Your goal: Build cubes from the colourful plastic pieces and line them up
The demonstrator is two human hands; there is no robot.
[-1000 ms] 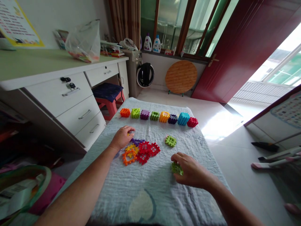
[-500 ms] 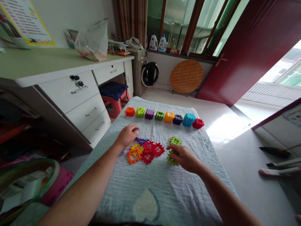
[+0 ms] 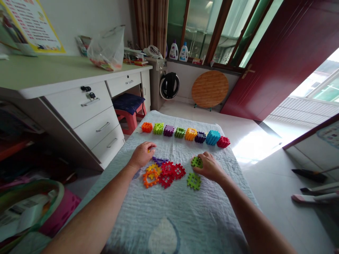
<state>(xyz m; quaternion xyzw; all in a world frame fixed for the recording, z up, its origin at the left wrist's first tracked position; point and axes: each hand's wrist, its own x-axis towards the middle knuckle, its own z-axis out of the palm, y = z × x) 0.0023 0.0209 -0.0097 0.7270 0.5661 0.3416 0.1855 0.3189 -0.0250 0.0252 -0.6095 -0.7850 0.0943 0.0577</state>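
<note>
My right hand [image 3: 208,166] has its thumb and fingers closed about the edges of a light-green square interlocking building piece [image 3: 196,162]. Another green piece [image 3: 194,181] lies flat just nearer to me. My left hand [image 3: 142,155] is curled on the cloth, and a bit of a yellow piece [image 3: 149,150] shows at its fingertips, mostly hidden. Between the hands is a loose pile: a purple piece [image 3: 159,161], a yellow one, an orange frame-like piece [image 3: 150,179] and several red window-patterned pieces [image 3: 179,171].
A row of stacked pieces, orange to red, with a blue stack [image 3: 213,137], spans the far side of the cloth-covered table [image 3: 169,208]. To the left stand a white desk [image 3: 79,102] and a pink stool [image 3: 131,116]. A red door [image 3: 259,70] is at the right.
My right hand has moved away from me, from the nearer green piece to the farther one. The nearer piece is now uncovered. My left hand has hardly moved.
</note>
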